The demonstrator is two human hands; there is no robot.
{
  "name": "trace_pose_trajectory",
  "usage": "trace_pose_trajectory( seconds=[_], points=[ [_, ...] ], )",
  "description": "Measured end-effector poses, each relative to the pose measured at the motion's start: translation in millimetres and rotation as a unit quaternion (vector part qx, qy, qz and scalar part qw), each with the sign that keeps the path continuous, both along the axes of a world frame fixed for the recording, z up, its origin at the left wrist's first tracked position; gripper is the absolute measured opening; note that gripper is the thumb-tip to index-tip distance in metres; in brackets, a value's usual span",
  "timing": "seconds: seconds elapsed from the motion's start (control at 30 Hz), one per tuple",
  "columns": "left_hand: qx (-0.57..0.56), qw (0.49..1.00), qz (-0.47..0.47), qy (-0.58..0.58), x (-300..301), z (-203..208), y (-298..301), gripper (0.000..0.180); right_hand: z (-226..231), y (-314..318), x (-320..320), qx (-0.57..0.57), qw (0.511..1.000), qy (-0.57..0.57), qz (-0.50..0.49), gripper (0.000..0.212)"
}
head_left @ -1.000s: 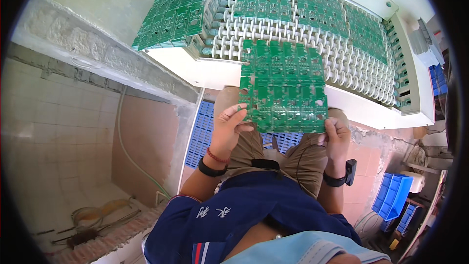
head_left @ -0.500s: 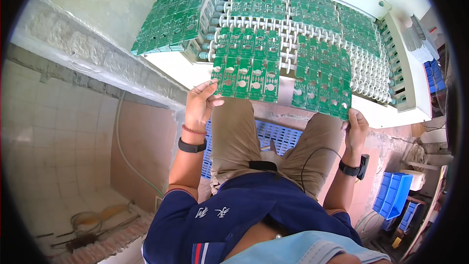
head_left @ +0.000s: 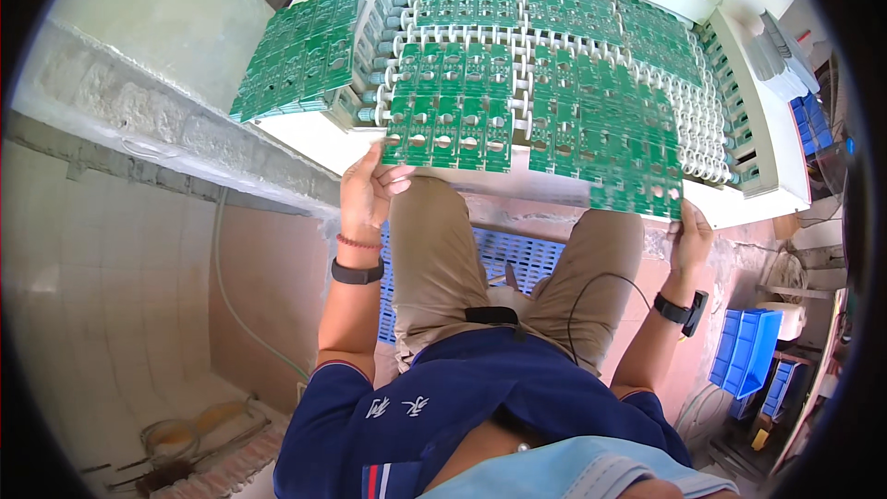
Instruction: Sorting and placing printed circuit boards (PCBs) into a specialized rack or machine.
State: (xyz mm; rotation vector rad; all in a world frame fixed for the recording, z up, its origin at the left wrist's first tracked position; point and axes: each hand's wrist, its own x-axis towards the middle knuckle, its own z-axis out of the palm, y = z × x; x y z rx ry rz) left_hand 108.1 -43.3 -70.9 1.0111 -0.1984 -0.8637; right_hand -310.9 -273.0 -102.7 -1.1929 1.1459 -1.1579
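Wears a pale-blue face mask (head_left: 591,467) and a navy shirt (head_left: 540,374) at closest range, then beige trousers (head_left: 434,259), knees apart. Carries a red beaded bracelet (head_left: 358,242) and a dark wristband (head_left: 357,273) on the left arm, and a black wristband (head_left: 673,309) with a boxy device on the right. Keeps both forearms reaching forward.

Touches the near left corner of one green circuit board (head_left: 450,111) with the left hand (head_left: 365,189), fingers bent; cannot tell how firmly it is grasped. Pinches the near right corner of a second circuit board (head_left: 637,143) in the right hand (head_left: 693,231); shows blur there, so cannot tell if it rests on the wheels. Has the two side by side with a narrow gap, near edges over the white frame (head_left: 771,199).

Farther out, shows a roller bed (head_left: 698,115) of white wheels, bearing a far row of three green boards (head_left: 573,9) laid flat. Just beyond its left end, shows a stack of green boards (head_left: 305,51). Down on the floor, shows a blue slatted pallet (head_left: 522,263) and, well to the right, blue bins (head_left: 747,351).
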Motion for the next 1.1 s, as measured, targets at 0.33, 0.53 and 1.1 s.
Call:
trace_pose_trajectory(
  seconds=[0.33, 0.53, 1.1],
  points=[
    [0.058, 0.998, 0.014, 0.015, -7, -26, 25, 0.032, 0, -40, -78, -0.006, 0.996, -0.014, -0.088, 0.019],
    [0.073, 0.996, 0.043, 0.021, -21, -31, 37, 0.031, 2, -55, -73, 0.001, 0.995, -0.007, -0.103, 0.021],
    [0.057, 0.995, 0.073, 0.042, -22, -46, 52, 0.027, 0, -10, -55, -0.028, 0.989, -0.034, -0.143, 0.024]
  ],
)
